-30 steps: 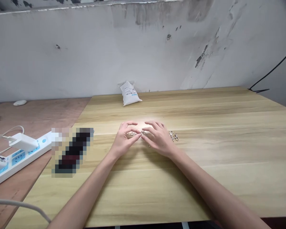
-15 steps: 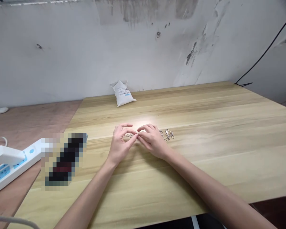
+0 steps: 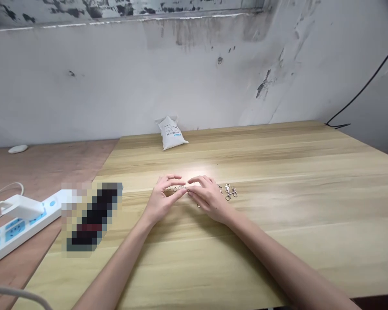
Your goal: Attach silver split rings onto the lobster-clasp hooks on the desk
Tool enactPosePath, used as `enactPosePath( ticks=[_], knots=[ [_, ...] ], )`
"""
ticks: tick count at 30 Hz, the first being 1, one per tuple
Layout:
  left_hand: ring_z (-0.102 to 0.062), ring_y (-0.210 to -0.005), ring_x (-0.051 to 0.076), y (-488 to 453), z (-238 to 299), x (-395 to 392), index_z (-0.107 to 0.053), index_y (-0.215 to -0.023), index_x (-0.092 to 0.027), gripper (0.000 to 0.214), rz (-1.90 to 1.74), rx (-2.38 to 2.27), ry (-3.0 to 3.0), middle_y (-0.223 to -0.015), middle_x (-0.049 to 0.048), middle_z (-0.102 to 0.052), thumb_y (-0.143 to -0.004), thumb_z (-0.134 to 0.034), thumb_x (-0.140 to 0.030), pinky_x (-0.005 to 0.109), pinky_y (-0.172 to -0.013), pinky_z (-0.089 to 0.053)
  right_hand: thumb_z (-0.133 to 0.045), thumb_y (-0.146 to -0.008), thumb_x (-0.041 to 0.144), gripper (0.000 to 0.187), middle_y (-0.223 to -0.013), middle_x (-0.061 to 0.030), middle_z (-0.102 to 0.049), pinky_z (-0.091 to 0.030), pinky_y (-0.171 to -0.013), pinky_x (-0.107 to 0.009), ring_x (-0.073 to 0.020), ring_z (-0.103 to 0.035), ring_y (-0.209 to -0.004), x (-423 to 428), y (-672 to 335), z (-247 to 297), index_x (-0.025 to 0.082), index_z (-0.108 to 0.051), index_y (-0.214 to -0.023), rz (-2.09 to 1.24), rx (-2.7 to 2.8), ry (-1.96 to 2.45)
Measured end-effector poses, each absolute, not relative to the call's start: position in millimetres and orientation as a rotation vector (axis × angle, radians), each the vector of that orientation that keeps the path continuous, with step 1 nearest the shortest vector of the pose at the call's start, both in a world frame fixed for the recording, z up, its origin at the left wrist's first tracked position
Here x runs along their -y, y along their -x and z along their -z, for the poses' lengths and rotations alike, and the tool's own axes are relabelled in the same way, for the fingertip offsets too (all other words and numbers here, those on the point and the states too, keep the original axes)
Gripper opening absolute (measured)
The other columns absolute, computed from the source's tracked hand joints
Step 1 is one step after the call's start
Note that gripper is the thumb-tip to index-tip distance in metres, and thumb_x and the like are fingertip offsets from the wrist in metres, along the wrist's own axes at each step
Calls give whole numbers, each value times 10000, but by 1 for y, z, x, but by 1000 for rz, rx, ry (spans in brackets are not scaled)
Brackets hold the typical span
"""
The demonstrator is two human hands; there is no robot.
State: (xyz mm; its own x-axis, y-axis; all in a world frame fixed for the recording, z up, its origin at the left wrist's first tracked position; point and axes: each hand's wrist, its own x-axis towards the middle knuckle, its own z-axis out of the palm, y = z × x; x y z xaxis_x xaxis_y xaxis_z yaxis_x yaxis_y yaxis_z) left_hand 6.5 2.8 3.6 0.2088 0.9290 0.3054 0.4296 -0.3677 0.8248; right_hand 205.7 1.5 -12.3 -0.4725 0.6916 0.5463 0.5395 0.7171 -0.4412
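My left hand and my right hand rest on the light wooden table, fingertips meeting in a pinch at the middle. Small silver rings lie on the wood just past my left fingers. Both hands seem to pinch a tiny metal piece between them; it is too small to name. A small cluster of silver clasps lies just right of my right hand, apart from it.
A small white pouch leans near the wall at the table's back edge. On the brown surface to the left lie a white-and-blue power strip with a plugged-in charger and a blurred dark object. A black cable runs down the wall at the right.
The hands stay pinched together at the same spot on the table. Only the camera view shifts slightly.
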Motion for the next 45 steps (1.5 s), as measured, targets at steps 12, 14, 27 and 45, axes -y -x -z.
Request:
enactPosePath(
  ticks=[12,14,27,45],
  knots=[
    [-544,-1212,251,0,-9,-5,-749,-840,-250,117,-1080,-1176,-1930,-1214,78,-618,-824,-708,-359,457,-1030,-456,-448,-996,260,232,-1228,-102,-576,-416,-983,-441,-229,-530,-1177,2,-210,-1,244,-677,-1032,-504,2177,961],
    [-522,-1234,255,2,-12,-5,-741,-821,-252,117,-1058,-1205,-2070,-1238,71,-613,-844,-686,-352,476,-1056,-427,-438,-998,264,251,-1239,-96,-568,-417,-995,-449,-229,-525,-1187,3,-212,-4,238,-686,-972,-585,2157,975],
    [-455,-1292,300,22,-7,-11,-719,-976,-267,158,-704,-1358,-2777,-1316,83,-576,-867,-649,-358,475,-1019,-413,-585,-886,186,137,-1181,-79,-598,-382,-987,-461,-237,-503,-1142,3,-218,-7,224,-708,-837,-388,2288,956],
    [-460,-1259,274,8,7,-11,-669,-816,-212,66,-748,-1283,-2481,-1250,80,-583,-852,-617,-195,470,-1025,-410,-681,-839,252,133,-967,-51,-623,-415,-850,-379,-199,-555,-916,-14,-249,-9,287,-753,-945,-342,2494,988]
  ],
)
